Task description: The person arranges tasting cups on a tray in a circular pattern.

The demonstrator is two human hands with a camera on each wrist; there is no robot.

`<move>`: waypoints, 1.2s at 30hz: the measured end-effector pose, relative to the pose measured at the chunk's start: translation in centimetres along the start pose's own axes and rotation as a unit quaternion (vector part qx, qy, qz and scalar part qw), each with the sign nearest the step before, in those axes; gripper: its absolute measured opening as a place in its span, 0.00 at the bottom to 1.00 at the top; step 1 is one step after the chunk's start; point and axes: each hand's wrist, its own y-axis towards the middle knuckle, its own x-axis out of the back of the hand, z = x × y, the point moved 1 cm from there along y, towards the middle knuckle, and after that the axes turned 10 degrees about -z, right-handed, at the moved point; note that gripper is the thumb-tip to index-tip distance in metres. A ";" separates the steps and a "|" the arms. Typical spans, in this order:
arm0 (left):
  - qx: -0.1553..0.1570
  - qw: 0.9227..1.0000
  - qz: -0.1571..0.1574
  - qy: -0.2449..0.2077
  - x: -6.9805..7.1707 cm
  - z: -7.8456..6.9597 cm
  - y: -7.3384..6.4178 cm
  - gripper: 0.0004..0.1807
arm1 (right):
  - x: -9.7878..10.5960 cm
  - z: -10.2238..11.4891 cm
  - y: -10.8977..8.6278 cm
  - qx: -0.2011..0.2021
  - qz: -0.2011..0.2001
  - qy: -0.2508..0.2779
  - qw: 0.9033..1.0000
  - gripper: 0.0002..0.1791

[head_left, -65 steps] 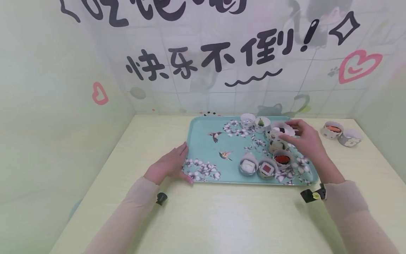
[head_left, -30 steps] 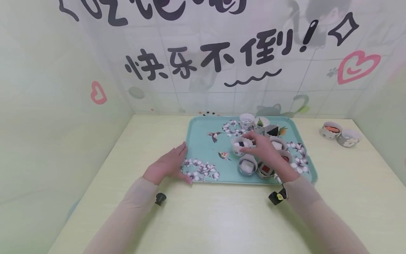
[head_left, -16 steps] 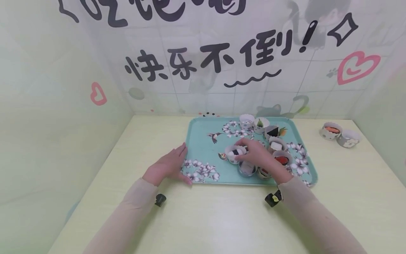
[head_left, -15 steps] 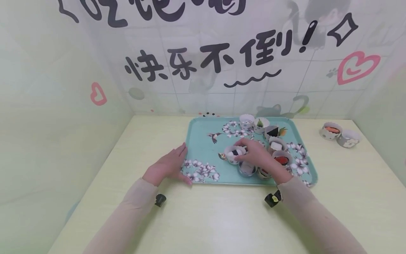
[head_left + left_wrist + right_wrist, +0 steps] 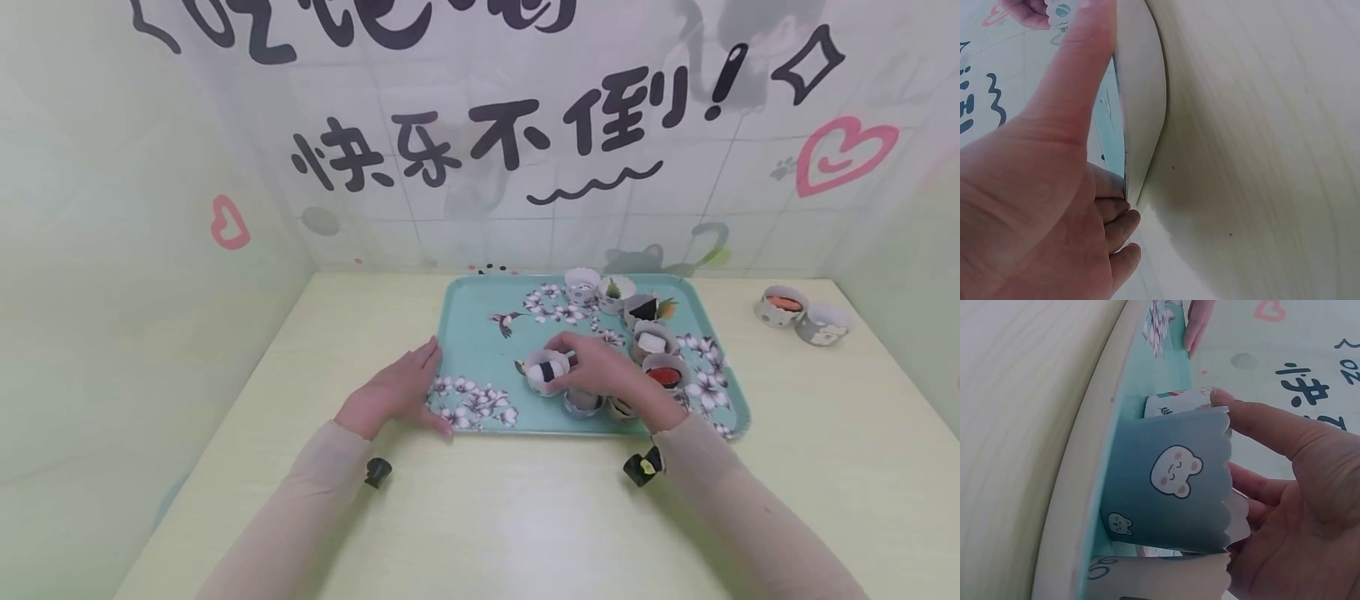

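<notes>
In the head view my right hand (image 5: pixel 603 368) pinches the rim of a scalloped paper cake cup (image 5: pixel 535 382) over the tray's lower middle. Inside that cup lies a white sushi-like piece (image 5: pixel 546 372) with a black band. A blue bear-print paper cup (image 5: pixel 1169 481) stands beside it, partly hiding the held cup (image 5: pixel 1175 403) in the right wrist view. My left hand (image 5: pixel 393 390) rests at the left end of the turquoise tray (image 5: pixel 480 312), fingers extended. Its fingertips and thumb touch the tray's edge in the left wrist view.
Several more cups with toy-like food form a curve on the tray's right part, among them one with a red piece (image 5: pixel 664 377) and one with a black triangle (image 5: pixel 642 309). Two cups, one holding an orange piece (image 5: pixel 784 305), stand right of the tray on the pale table (image 5: pixel 495 517).
My right hand has carried the cup with the black-banded piece from the tray's upper right leftward and toward me, beside the blue cup. My left hand has stayed at the tray.
</notes>
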 end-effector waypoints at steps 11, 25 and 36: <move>-0.001 1.000 0.000 0.000 0.1 0.0 -0.1 0.79 | 0.7 0.3 -0.2 -0.007 0.011 0.024 1.000 0.36; 0.002 1.000 0.003 0.006 0.3 -0.1 -0.1 0.79 | 3.5 -0.3 -0.8 0.010 -0.018 0.034 0.999 0.33; 0.006 1.000 0.008 0.001 0.4 -0.1 -0.2 0.78 | 5.8 -1.2 -1.2 0.027 -0.055 0.022 0.998 0.31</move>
